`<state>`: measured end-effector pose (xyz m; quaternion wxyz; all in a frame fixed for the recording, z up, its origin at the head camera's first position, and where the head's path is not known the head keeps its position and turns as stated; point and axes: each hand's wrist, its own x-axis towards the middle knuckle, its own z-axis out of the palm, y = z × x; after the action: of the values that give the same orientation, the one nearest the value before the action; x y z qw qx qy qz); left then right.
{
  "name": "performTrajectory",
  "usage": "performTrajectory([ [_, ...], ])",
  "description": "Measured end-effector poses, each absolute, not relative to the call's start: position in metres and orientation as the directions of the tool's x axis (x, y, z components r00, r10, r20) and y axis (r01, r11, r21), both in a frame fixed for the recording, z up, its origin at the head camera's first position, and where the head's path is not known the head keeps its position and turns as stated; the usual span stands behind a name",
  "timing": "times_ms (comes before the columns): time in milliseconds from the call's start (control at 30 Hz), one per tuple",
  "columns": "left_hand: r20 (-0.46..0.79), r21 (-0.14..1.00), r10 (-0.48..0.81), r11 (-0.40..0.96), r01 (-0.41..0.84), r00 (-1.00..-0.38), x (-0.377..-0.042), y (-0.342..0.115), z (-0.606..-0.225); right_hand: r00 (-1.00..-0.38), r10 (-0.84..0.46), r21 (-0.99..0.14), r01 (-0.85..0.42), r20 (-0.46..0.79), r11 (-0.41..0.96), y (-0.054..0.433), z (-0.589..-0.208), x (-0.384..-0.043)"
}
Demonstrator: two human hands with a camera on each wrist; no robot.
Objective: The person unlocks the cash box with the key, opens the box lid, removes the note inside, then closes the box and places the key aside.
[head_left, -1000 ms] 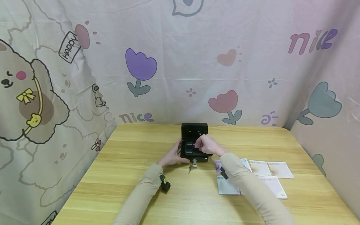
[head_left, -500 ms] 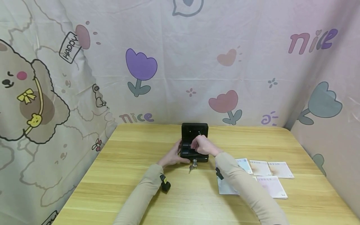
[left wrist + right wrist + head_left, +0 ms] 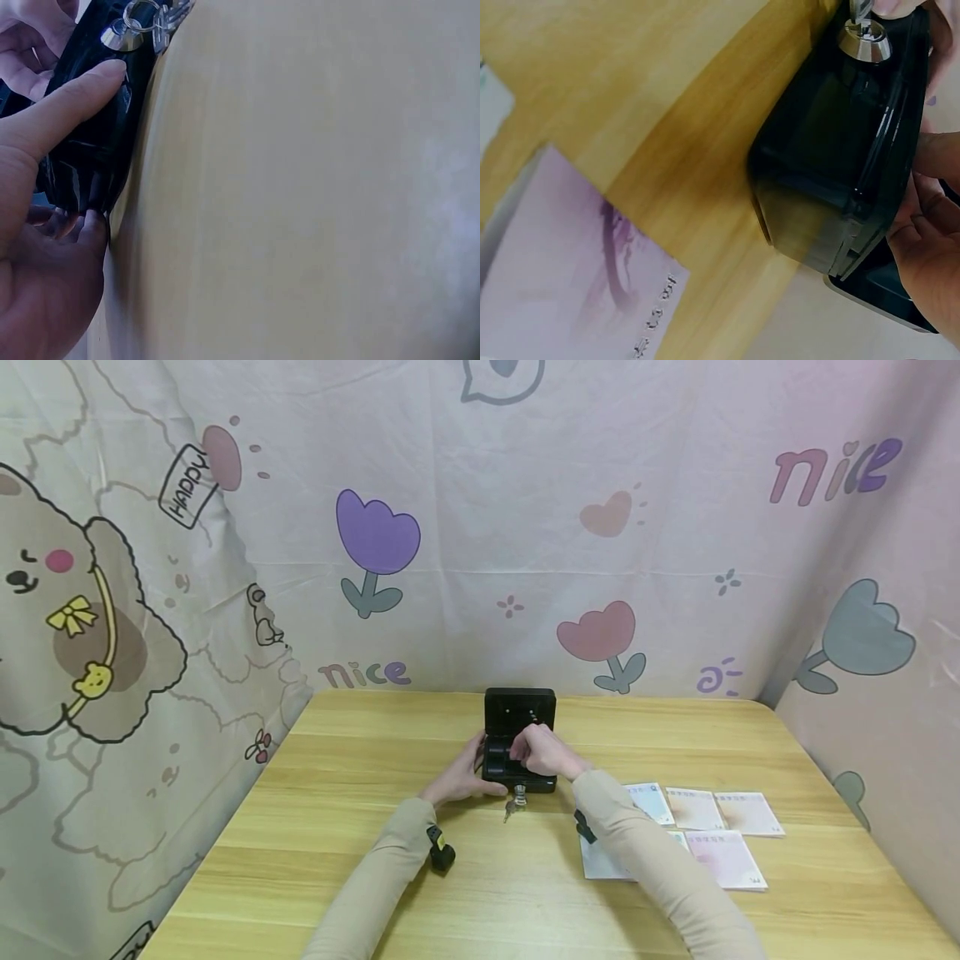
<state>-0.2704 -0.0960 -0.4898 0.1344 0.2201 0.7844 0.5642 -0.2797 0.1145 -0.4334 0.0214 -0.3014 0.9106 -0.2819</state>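
Observation:
A small black cash box (image 3: 534,785) stands on the table with its lid (image 3: 519,700) raised at the back. My left hand (image 3: 459,779) grips the box's left end, the thumb (image 3: 90,94) lying along the front beside the lock. Keys on a ring (image 3: 512,809) hang from the silver lock (image 3: 865,45). My right hand (image 3: 543,750) is inside the box with curled fingers (image 3: 930,210), pinching the black inner tray (image 3: 497,753). Its fingertips and part of the tray are hidden in the head view.
Several printed paper notes lie in two rows on the right, among them a pink one (image 3: 726,858) and a pale brown one (image 3: 693,810). My right sleeve (image 3: 645,852) covers some. Behind the wooden table (image 3: 360,743) hangs a patterned curtain (image 3: 480,527).
My right hand has moved slightly left and down with the tray, which stuck out past the box's right side and now sits within it. My left hand keeps its place.

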Motion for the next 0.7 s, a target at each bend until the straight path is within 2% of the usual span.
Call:
performTrajectory([
  [367,0.058,0.946,0.503,0.248,0.208,-0.863,-0.2702,-0.0962,-0.4908,-0.823,-0.551,-0.540,-0.529,0.138,0.654,0.1148,-0.4370,-0.2805],
  [700,0.021,0.940,0.488,0.288,0.184,-0.873,-0.2703,-0.0969,-0.4904,-0.822,-0.544,-0.550,-0.536,0.167,0.640,0.1181,-0.4408,-0.2806],
])
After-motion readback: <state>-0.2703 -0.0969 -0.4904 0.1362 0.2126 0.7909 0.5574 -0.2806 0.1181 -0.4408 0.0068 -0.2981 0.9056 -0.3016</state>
